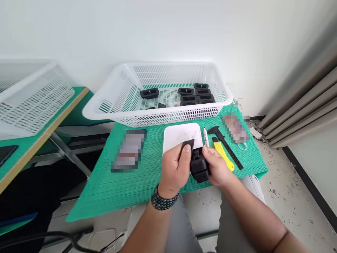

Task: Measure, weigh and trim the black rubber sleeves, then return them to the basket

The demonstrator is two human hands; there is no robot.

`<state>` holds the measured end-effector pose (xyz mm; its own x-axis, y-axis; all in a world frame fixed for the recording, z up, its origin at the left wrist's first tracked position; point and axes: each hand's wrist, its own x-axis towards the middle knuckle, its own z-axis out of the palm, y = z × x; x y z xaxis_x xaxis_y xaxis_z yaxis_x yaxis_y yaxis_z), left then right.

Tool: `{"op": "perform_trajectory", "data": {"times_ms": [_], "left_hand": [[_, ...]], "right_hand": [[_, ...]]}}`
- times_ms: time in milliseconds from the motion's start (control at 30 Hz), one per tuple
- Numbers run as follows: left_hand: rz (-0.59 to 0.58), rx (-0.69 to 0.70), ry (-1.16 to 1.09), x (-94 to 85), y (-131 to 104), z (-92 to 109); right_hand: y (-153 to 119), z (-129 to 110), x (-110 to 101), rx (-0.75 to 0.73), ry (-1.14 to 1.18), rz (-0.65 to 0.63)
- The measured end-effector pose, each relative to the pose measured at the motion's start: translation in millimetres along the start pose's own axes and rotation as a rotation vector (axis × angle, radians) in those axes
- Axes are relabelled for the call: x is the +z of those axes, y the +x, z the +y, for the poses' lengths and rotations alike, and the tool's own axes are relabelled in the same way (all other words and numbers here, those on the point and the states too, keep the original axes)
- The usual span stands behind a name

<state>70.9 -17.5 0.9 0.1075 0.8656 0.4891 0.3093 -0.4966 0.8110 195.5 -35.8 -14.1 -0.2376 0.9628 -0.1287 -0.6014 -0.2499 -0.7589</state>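
My right hand [218,166] is closed around the side of a black plastic part [199,168], boxy with rounded edges, held above the front of the table. My left hand [175,168], a dark beaded bracelet at its wrist, pinches a thin, flat dark piece [190,143] between thumb and fingers, right beside the part's upper edge. Whether that flat piece touches the part or belongs to it, I cannot tell. Behind both hands lies a white tray [170,135] with small dark shavings on it.
Right of the tray are a white marker [205,136], a yellow utility knife [223,154] and a black caliper [228,149]. A white basket [158,115] behind holds several black parts [149,93]. Blurred-out objects lie left and right. Another basket [34,116] stands on the left table.
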Motion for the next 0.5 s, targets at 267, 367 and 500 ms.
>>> {"op": "perform_trajectory", "data": {"times_ms": [267, 367, 500], "left_hand": [[-0.099, -0.070, 0.096, 21.3, -16, 11], [-0.168, -0.067, 0.107, 24.8, -21, 12], [-0.089, -0.077, 0.033, 15.6, -18, 6]], "right_hand": [[5, -3, -10, -0.190, 0.157, 0.333], [5, -9, -17, -0.220, 0.174, 0.393], [1, -4, -8, -0.160, 0.081, 0.266]]}}
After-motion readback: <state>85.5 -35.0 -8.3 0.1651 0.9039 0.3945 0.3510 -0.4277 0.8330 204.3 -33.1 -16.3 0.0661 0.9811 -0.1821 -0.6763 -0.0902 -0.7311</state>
